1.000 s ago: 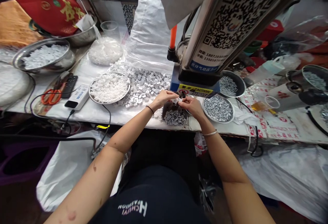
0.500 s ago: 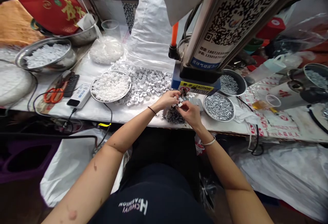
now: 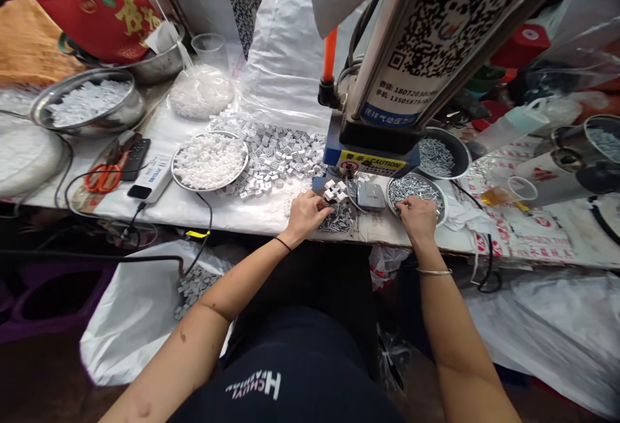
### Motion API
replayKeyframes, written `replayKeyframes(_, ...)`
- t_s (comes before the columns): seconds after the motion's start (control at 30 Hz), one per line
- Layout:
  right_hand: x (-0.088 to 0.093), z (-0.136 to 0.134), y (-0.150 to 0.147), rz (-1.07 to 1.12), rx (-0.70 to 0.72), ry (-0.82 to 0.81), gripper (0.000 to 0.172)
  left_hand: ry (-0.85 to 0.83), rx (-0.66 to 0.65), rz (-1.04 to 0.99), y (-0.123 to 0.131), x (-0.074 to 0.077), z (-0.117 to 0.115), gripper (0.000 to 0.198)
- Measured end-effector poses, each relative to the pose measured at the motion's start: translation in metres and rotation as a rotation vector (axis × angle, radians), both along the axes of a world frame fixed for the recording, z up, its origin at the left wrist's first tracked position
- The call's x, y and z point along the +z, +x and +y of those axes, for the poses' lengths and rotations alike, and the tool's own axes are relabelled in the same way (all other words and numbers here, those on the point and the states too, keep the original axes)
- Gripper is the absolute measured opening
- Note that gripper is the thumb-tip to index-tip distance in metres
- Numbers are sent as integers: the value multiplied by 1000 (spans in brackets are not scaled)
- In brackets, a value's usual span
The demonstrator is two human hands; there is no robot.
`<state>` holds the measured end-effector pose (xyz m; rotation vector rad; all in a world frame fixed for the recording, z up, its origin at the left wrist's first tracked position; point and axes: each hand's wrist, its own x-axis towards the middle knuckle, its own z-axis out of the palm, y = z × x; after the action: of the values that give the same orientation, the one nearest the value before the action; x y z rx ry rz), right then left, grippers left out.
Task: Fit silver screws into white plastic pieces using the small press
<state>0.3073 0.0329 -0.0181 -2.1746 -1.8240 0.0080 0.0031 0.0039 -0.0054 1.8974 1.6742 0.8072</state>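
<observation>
Desk [image 3: 252,215] with white cover, under press [image 3: 334,142].
My right hand [image 3: 419,219] reaches down into plate [image 3: 445,211] of metal pins [image 3: 411,186]; my left hand [image 3: 306,215] curls near white blocks [image 3: 335,190]. Whether fingers grip, I cannot tell.

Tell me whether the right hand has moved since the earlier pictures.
Yes. Judged against the press, the right hand has moved rightward, from just in front of it to the nearer metal pins on its right.
</observation>
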Motion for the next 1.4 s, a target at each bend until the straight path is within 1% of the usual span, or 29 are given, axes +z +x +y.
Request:
replayKeyframes(0.07,0,1,-3,18,9,-8,17,-2,-25,45,3,2,2,19)
replayKeyframes(0.13,1,0,-5,-2,27,-27,17,-38,-60,4,2,5,3,15)
replayKeyframes(0.2,3,-1,-6,-40,48,-69,16,-95,-61,-106,-2,7,3,14)
replayKeyframes(0.27,5,-3,-4,-98,85,-108,16,-137,-35,-221,-6,7,2,13)
replayKeyframes(0.37,7,-5,-1,-181,157,-143,15,-135,-4,-327,-9,4,-2,13)
replayKeyframes(0.43,8,-5,2,-206,174,-162,16,-147,10,-408,-11,1,-4,13)
replayKeyframes(0.5,9,-6,6,-213,160,-139,18,-211,32,-539,-12,0,-5,15)
replayKeyframes(0.6,13,-7,7,-179,77,-9,24,-340,61,-761,-12,5,-9,23)
replayKeyframes(0.67,17,-9,1,-99,6,70,29,-427,62,-873,-10,10,-13,29)
replayKeyframes(0.73,23,-13,-13,64,13,118,31,-505,57,-950,-7,15,-16,34)
replayKeyframes(0.83,34,-25,-50,438,155,141,25,-565,54,-1003,-1,18,-21,37)
replayKeyframes(0.87,38,-32,-66,557,211,119,24,-570,50,-1006,1,18,-22,37)
replayKeyframes(0.93,45,-45,-96,699,341,39,21,-573,43,-1003,5,18,-24,37)
replayKeyframes(0.97,48,-52,-109,708,397,31,21,-571,40,-1002,6,18,-25,37)
replayKeyframes(1.03,52,-62,-129,653,457,49,21,-568,38,-1002,8,19,-26,37)
replayKeyframes(1.1,53,-66,-139,571,487,74,22,-563,35,-1007,9,20,-27,38)
replayKeyframes(1.27,49,-66,-141,370,583,103,26,-542,33,-1020,9,23,-29,39)
replayKeyframes(1.4,49,-67,-139,253,615,144,31,-525,26,-1038,11,22,-29,38)
